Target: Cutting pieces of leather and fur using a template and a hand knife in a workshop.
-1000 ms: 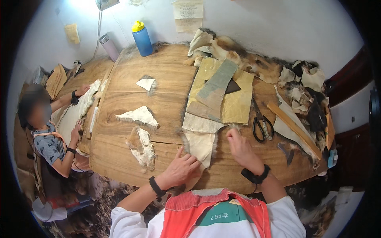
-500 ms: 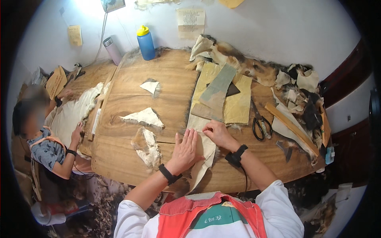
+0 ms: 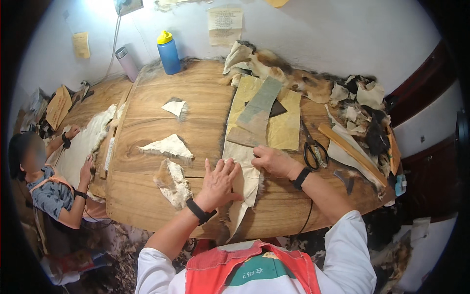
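Both hands shifted little: left hand (image 3: 220, 181) spread flat, right hand (image 3: 270, 160) pinching hide strip (image 3: 245, 188) edge.

Two bottles (image 3: 169, 52), one pair of scissors (image 3: 313, 149), three loose hide scraps (image 3: 169, 146).

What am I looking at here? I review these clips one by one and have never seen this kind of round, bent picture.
There is no machine here. A person wears a wide-angle camera on the head, looking down at their own two bare hands, so the straight edges of the wooden table look curved.

The left hand lies flat, fingers spread, on a long pale piece of hide that hangs over the near edge. The right hand rests on the same piece, fingers curled at its edge.

Also on the table are smaller fur scraps, flat pattern sheets, black scissors, a wooden ruler and a blue bottle.

At far left, another person works on a separate white pelt.
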A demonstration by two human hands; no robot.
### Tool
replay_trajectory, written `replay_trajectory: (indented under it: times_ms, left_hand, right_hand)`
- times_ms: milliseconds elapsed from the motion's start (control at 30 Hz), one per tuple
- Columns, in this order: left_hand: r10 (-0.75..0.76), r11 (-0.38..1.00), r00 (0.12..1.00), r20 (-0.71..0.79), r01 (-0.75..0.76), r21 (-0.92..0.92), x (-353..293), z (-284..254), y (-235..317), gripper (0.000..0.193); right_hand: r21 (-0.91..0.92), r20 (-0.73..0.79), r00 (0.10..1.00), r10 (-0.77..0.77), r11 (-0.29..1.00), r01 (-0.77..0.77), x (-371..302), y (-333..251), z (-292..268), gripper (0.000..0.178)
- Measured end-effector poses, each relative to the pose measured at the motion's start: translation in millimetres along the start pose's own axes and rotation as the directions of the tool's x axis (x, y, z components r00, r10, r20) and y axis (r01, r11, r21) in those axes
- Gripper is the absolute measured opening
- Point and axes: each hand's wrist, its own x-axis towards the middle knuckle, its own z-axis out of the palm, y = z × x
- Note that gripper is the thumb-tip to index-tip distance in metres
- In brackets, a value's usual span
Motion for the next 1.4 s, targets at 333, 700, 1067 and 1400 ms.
replay_trajectory:
  times_ms: [333, 700, 1067, 1400]
  left_hand:
    - [0.080, 0.984, 0.996, -0.045, -0.072, 0.161, 12, 22, 1, 0.097]
    - [0.228, 0.973, 0.969, 0.093, -0.222, -0.070, 40, 24, 15, 0.120]
    - [0.272, 0.962, 0.946, 0.175, -0.272, -0.026, 40, 21, 17, 0.123]
    - [0.126, 0.809, 0.906, 0.404, 0.142, -0.570, 28, -14, 59, 0.074]
  right_hand:
    - [0.210, -0.419, 0.776, 0.472, 0.881, -0.423, -56, -19, -28, 0.004]
    - [0.432, -0.788, -0.125, 0.603, 0.396, -0.810, -249, -129, -33, 0.011]
    - [0.255, -0.768, -0.332, 0.548, -0.215, -0.943, -493, -78, -110, 0.015]
    - [-0.033, -0.754, -0.355, 0.553, -0.571, -0.820, -711, 23, -222, 0.007]
